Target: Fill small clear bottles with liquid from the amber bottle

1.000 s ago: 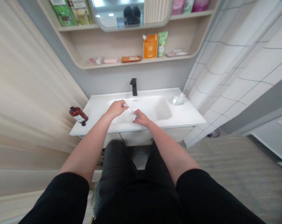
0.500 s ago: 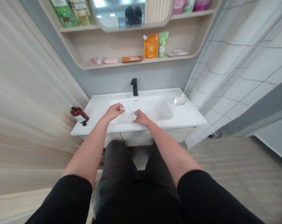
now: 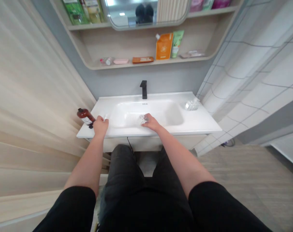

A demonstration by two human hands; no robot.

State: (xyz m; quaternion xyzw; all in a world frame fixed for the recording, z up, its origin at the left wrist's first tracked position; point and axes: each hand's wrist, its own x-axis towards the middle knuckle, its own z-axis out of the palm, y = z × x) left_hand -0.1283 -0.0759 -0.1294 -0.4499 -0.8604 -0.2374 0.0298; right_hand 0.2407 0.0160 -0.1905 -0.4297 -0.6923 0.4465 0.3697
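My right hand is closed around a small clear glass held over the front of the white basin. My left hand rests on the left part of the white counter, fingers curled on a thin clear item I cannot make out. A brown pump bottle lies just to the left of that hand. The black tap stands behind the basin.
A clear crumpled item lies at the counter's back right. The wall shelf above holds an orange pouch, a green tube and small flat items. A mirror hangs above. Wood panelling is on the left, white tiles on the right.
My left hand has moved from over the basin to the left counter edge near the brown bottle. My right hand stays with the glass. The view has shifted slightly.
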